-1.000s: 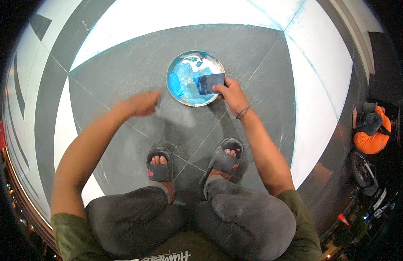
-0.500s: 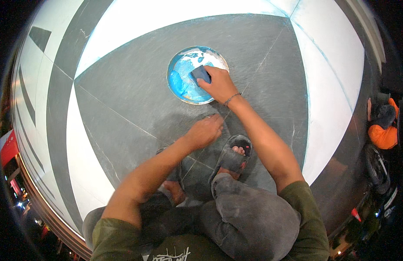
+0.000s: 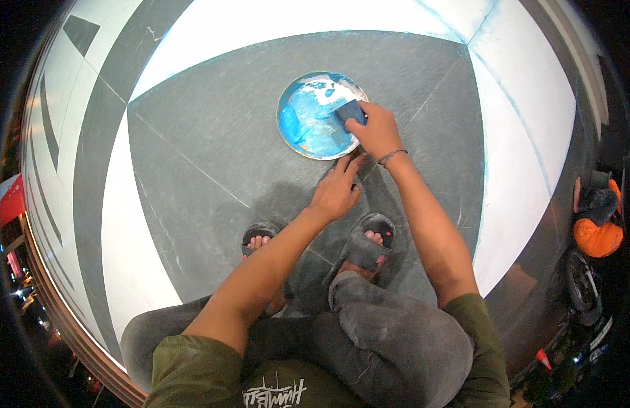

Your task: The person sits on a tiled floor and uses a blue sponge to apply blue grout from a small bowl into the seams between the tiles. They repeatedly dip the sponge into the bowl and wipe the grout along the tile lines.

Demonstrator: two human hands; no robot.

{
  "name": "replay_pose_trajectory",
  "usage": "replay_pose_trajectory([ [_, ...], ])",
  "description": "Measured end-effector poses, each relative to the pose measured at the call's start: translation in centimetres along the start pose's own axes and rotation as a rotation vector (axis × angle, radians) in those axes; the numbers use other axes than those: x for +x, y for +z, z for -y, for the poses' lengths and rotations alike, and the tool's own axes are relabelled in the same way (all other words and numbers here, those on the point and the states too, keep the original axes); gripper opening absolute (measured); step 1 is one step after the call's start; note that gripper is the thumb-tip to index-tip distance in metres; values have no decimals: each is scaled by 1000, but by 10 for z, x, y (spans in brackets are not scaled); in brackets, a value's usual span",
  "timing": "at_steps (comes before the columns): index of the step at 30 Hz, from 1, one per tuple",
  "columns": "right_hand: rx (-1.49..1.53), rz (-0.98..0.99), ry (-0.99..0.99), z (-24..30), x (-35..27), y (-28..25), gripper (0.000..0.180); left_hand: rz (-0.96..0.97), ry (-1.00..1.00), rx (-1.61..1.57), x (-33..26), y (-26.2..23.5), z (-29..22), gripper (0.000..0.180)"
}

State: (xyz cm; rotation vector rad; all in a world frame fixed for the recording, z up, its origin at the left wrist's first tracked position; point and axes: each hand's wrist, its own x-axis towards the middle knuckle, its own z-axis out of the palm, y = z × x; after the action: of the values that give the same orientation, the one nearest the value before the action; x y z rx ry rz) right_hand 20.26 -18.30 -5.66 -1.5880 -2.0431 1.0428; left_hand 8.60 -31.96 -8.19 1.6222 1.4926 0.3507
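Grey floor tiles (image 3: pixel 213 122), right hand (image 3: pixel 377 129) gripping perhaps sponge (image 3: pixel 351 111), blue-smeared plate (image 3: pixel 308 119).

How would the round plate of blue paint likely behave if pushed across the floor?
The plate looks shallow and flat-bottomed, so it would probably slide rather than tip. The wet blue paint could slop. The left hand touches its near rim, perhaps steadying it.

An olive-green short-sleeved shirt with a pale printed design on the chest, dark grey trousers, and dark grey open-toed sandals (image 3: pixel 369 238) on both feet; bare forearms, with a thin dark bracelet (image 3: pixel 392 157) around the right wrist
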Motion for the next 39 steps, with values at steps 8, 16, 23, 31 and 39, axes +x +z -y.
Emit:
replay_pose_trajectory([
  [8,929,105,258,-14,-25,-22,28,-245,-32,-29,9,29,6,80],
  [16,798,-238,47,-72,-54,-73,30,-305,46,115,29,61,7,42],
  [23,198,-559,165,-182,-45,-122,33,-402,460,80,117,54,-7,28],
  [31,-407,-625,-7,-228,37,-158,38,-385,336,347,180,52,3,52],
  [39,-648,-501,-31,-262,71,-159,40,-348,222,488,180,62,-6,57],
])
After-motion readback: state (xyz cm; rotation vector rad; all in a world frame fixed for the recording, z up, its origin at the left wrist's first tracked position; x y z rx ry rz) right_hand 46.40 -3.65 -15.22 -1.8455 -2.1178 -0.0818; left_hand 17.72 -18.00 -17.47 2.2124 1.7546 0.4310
